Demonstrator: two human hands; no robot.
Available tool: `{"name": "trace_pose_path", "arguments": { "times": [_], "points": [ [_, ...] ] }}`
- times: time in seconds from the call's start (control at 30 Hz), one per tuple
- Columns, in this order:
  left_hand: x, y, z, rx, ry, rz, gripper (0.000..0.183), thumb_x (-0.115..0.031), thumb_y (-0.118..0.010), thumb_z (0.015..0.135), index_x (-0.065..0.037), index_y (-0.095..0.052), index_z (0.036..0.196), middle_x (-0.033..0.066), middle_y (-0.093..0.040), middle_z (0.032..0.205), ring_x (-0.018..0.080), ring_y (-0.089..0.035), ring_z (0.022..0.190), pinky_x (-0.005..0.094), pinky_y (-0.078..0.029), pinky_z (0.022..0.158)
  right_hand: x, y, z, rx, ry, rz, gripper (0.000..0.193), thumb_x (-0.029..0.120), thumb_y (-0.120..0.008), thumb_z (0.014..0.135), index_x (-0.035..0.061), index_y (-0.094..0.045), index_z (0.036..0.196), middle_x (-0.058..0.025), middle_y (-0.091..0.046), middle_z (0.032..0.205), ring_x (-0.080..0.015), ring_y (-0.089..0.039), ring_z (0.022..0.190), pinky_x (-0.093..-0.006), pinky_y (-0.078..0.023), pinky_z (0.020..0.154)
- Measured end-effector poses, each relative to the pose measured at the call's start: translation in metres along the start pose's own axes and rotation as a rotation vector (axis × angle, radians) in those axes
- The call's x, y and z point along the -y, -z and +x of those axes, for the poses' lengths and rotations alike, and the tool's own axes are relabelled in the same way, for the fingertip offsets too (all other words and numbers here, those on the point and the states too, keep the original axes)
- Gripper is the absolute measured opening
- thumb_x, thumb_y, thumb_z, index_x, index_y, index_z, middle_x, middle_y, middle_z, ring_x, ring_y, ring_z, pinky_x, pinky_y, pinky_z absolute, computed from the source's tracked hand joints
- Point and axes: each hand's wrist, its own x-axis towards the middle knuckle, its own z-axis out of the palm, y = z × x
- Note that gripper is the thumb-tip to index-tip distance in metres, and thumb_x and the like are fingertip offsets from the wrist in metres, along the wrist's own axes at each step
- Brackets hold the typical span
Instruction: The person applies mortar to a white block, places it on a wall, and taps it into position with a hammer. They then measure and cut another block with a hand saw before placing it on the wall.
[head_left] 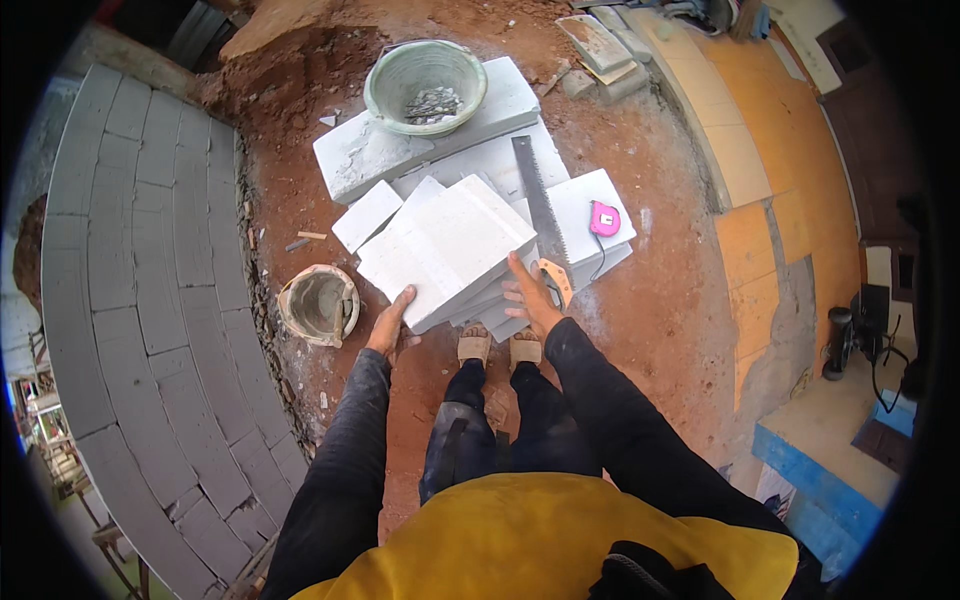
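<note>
A pale lightweight concrete block [450, 245] lies at an angle over a pile of similar blocks in front of me. My left hand [388, 325] grips its near left corner, thumb along the edge and fingers partly hidden below. At the near right corner is my right hand [535, 295], thumb against the block and fingers somewhat spread along its near side. Just beyond that hand rests a handsaw [541, 205], its blade pointing away and its orange handle [556, 283] beside my fingers. A pink tape measure [604, 218] sits on a white block to the right.
A green bucket [426, 88] with scraps inside stands on a long white block [350, 160]. Left of the pile, a mortar-stained bucket [320, 305] stands on red soil. A grey block wall [165, 300] runs along the left; orange tiles [755, 180] and a blue-edged ledge [815, 480] lie right.
</note>
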Motion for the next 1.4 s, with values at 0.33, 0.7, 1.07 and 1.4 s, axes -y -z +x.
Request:
{"name": "trace_pose_path", "arguments": {
  "times": [0.33,0.7,1.07,1.4],
  "points": [
    [0.033,-0.142,-0.069,-0.109,-0.323,-0.327,0.073,-0.045,-0.084,0.088,0.008,-0.067,0.136,0.0194,-0.075,0.126,0.0238,-0.071,0.115,0.0366,-0.057,0.094,-0.001,0.014,-0.02,0.042,-0.027,0.328,0.082,0.047,-0.086,0.089,0.0104,-0.05,0.153,-0.0155,-0.056,0.148,-0.0345,-0.055,0.136,-0.0549,-0.048,0.111],
    [0.263,0.092,-0.256,-1.075,-0.072,-0.134,0.078,-0.056,-0.071,0.091,-0.003,-0.063,0.147,0.0216,-0.064,0.149,0.0375,-0.057,0.142,0.0485,-0.042,0.12,0.072,0.016,-0.134,0.027,0.473,-1.154,0.102,0.041,-0.09,0.079,-0.0052,-0.045,0.158,-0.0269,-0.052,0.154,-0.0365,-0.046,0.147,-0.044,-0.036,0.121],
    [0.491,0.24,-0.358,-1.216,0.038,-0.763,0.061,-0.038,-0.075,0.095,0.006,-0.068,0.136,0.0237,-0.074,0.13,0.0312,-0.071,0.123,0.0407,-0.054,0.104,0.005,-0.365,-0.268,0.74,1.11,-2.034,0.121,0.037,-0.102,0.053,-0.0052,-0.051,0.154,-0.0231,-0.061,0.13,-0.0406,-0.055,0.123,-0.0454,-0.046,0.113],
    [0.498,0.382,-0.567,-1.671,-0.347,-0.835,0.047,-0.026,-0.072,0.1,0.004,-0.068,0.136,0.0189,-0.076,0.124,0.0245,-0.073,0.115,0.0365,-0.055,0.102,-0.023,-0.789,-0.582,1.518,1.599,-1.391,0.118,0.036,-0.094,0.058,0.0081,-0.048,0.163,-0.0215,-0.062,0.127,-0.0373,-0.061,0.12,-0.0467,-0.048,0.109]
  ]
}}
